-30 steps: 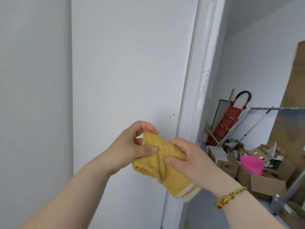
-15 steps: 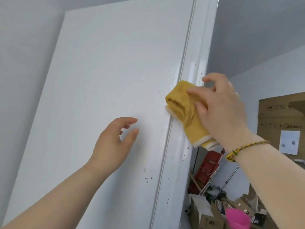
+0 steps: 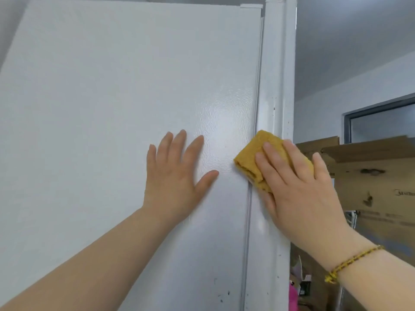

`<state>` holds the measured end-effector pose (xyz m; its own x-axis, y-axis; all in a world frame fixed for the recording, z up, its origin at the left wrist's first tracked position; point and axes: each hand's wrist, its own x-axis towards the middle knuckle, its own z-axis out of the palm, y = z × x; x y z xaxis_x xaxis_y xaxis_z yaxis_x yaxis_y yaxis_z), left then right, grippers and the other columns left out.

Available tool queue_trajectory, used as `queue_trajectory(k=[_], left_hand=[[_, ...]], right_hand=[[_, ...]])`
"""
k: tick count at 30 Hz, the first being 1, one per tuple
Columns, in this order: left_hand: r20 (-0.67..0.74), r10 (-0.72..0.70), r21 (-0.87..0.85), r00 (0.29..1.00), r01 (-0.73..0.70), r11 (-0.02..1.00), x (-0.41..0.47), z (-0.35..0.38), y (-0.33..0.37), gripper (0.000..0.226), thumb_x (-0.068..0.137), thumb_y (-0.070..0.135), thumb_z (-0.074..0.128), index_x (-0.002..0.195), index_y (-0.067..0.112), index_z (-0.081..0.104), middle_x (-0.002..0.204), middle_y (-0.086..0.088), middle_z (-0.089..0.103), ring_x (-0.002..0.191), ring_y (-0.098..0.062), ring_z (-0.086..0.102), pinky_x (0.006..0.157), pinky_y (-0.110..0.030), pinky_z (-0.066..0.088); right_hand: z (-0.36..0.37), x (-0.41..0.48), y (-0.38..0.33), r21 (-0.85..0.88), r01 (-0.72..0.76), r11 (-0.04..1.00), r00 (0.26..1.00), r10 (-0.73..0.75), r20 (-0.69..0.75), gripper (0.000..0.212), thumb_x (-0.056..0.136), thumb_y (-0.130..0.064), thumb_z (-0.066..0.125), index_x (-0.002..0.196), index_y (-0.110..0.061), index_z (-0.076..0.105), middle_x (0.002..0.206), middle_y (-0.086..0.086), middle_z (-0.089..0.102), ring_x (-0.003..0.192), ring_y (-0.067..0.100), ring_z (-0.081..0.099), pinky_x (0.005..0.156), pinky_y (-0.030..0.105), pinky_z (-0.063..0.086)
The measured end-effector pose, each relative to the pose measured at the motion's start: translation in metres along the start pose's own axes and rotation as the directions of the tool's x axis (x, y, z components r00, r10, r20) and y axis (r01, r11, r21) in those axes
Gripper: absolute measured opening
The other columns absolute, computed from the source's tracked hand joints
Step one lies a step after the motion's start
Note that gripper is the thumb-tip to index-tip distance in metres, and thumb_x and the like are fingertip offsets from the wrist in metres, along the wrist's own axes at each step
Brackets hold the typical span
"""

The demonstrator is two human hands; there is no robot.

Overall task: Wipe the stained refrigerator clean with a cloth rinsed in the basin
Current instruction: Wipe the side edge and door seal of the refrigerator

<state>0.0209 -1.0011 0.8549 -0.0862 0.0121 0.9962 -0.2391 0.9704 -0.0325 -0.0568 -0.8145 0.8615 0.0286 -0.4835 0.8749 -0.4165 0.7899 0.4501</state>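
Fingers (image 3: 275, 163) of my right hand (image 3: 301, 194) press cloth (image 3: 249, 158) flat on refrigerator (image 3: 112, 108) edge; left hand (image 3: 175, 176) splayed, bracing; wiping underway, lower specks (image 3: 228, 293) probably next

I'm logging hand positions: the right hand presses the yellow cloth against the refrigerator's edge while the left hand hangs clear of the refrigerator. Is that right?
Not quite. The left hand does not hang clear: in the head view it lies flat, fingers spread, on the refrigerator, on its white panel. The right hand does press the yellow cloth against the refrigerator's edge.
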Motion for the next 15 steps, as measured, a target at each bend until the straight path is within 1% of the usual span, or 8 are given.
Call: queue_trajectory(k=[2, 3, 6, 8, 10, 12, 14, 15], left_hand=[[0.065, 0.018, 0.095, 0.998, -0.024, 0.995, 0.003, 0.000, 0.000, 0.066, 0.076, 0.057, 0.034, 0.120, 0.013, 0.055, 0.119, -0.024, 0.058, 0.108, -0.046, 0.055, 0.083, -0.064, 0.041], [0.089, 0.023, 0.107, 0.996, -0.032, 0.994, 0.006, 0.000, -0.002, 0.068, 0.074, 0.058, 0.033, 0.118, 0.013, 0.059, 0.117, -0.024, 0.059, 0.107, -0.045, 0.056, 0.081, -0.064, 0.042], [0.106, 0.041, 0.123, 0.993, -0.054, 0.991, 0.011, -0.002, -0.011, 0.070, 0.072, 0.061, 0.031, 0.115, 0.014, 0.063, 0.114, -0.022, 0.062, 0.104, -0.043, 0.059, 0.078, -0.061, 0.046], [0.125, 0.048, 0.129, 0.991, -0.064, 0.990, 0.011, -0.001, -0.014, 0.071, 0.072, 0.061, 0.030, 0.114, 0.015, 0.063, 0.114, -0.021, 0.062, 0.104, -0.042, 0.059, 0.077, -0.060, 0.046], [0.113, 0.037, 0.138, 0.993, -0.052, 0.989, 0.009, 0.001, -0.015, 0.071, 0.072, 0.061, 0.030, 0.115, 0.015, 0.063, 0.114, -0.021, 0.062, 0.104, -0.042, 0.059, 0.077, -0.061, 0.046], [0.098, 0.027, 0.135, 0.995, -0.040, 0.990, 0.008, 0.004, -0.017, 0.070, 0.072, 0.061, 0.031, 0.116, 0.015, 0.060, 0.115, -0.022, 0.061, 0.105, -0.042, 0.058, 0.078, -0.062, 0.045], [0.087, 0.040, 0.129, 0.995, -0.051, 0.990, 0.010, 0.006, -0.017, 0.068, 0.072, 0.061, 0.031, 0.118, 0.016, 0.053, 0.115, -0.023, 0.060, 0.106, -0.043, 0.057, 0.078, -0.062, 0.044], [0.083, 0.045, 0.131, 0.996, -0.056, 0.990, 0.011, 0.006, -0.016, 0.067, 0.072, 0.061, 0.031, 0.118, 0.016, 0.050, 0.115, -0.023, 0.060, 0.106, -0.043, 0.057, 0.078, -0.062, 0.044]], right_hand=[[-0.013, 0.032, 0.010, -0.046, -0.062, 0.997, 0.998, 0.061, -0.004, 0.052, 0.085, -0.033, 0.034, 0.123, -0.007, 0.057, 0.131, 0.014, 0.055, 0.122, 0.039, 0.046, 0.082, 0.063, 0.045], [-0.019, 0.053, 0.014, -0.055, -0.078, 0.995, 0.997, 0.077, -0.014, 0.051, 0.087, -0.033, 0.035, 0.126, -0.007, 0.054, 0.134, 0.014, 0.051, 0.124, 0.041, 0.045, 0.083, 0.064, 0.043], [-0.033, 0.114, 0.030, 0.029, -0.231, 0.973, 0.970, 0.228, 0.085, 0.050, 0.097, -0.030, 0.033, 0.145, -0.018, 0.024, 0.155, -0.002, 0.015, 0.142, 0.030, 0.007, 0.109, 0.057, 0.022], [-0.040, 0.137, 0.029, 0.078, -0.316, 0.946, 0.948, 0.311, 0.068, 0.051, 0.097, -0.025, 0.035, 0.145, -0.019, 0.021, 0.155, -0.005, 0.009, 0.142, 0.028, 0.000, 0.112, 0.052, 0.017], [-0.039, 0.139, 0.014, 0.088, -0.359, 0.929, 0.933, 0.355, 0.051, 0.050, 0.095, -0.018, 0.038, 0.143, -0.016, 0.023, 0.154, -0.003, 0.011, 0.141, 0.030, 0.002, 0.110, 0.050, 0.020], [-0.027, 0.121, 0.001, 0.085, -0.330, 0.940, 0.944, 0.330, 0.020, 0.047, 0.092, -0.014, 0.041, 0.138, -0.012, 0.031, 0.152, 0.003, 0.021, 0.138, 0.036, 0.014, 0.102, 0.053, 0.030], [-0.017, 0.093, -0.003, 0.027, -0.173, 0.985, 0.981, 0.175, -0.088, 0.041, 0.083, -0.015, 0.044, 0.122, -0.002, 0.051, 0.136, 0.015, 0.047, 0.121, 0.049, 0.040, 0.079, 0.058, 0.046], [-0.016, 0.082, -0.001, 0.013, -0.124, 0.992, 0.986, 0.125, -0.112, 0.042, 0.079, -0.019, 0.043, 0.114, 0.001, 0.057, 0.126, 0.019, 0.056, 0.111, 0.053, 0.048, 0.067, 0.057, 0.049]])
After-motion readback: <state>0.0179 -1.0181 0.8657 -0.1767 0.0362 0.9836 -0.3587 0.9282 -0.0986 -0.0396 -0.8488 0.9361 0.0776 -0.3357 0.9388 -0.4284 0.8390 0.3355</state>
